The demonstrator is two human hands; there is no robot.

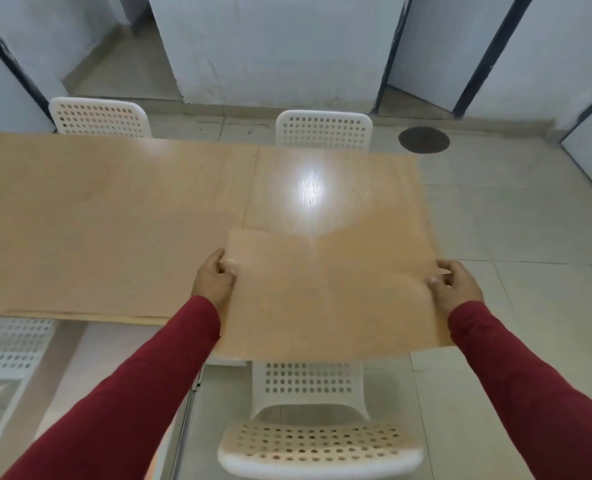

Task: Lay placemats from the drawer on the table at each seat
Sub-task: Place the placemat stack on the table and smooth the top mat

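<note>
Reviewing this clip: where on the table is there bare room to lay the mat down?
The whole table top shows bare: the right section ahead of the placemat, toward the far right chair, and the long left section before the far left chair. Only the near right corner is taken, by the mat held by the left hand and right hand.

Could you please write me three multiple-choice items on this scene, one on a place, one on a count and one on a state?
1. Where is the placemat?
A. Over the table's near right end
B. On a far chair
C. On the floor

2. How many white chairs stand at the table's far side?
A. None
B. Two
C. Five

3. How is the placemat held?
A. Left hand only
B. Both hands, one on each side edge
C. Not held

Answers:
1 A: it overlaps the table above the near chair.
2 B: one far chair and another show.
3 B: left hand and right hand pinch opposite edges.
</note>
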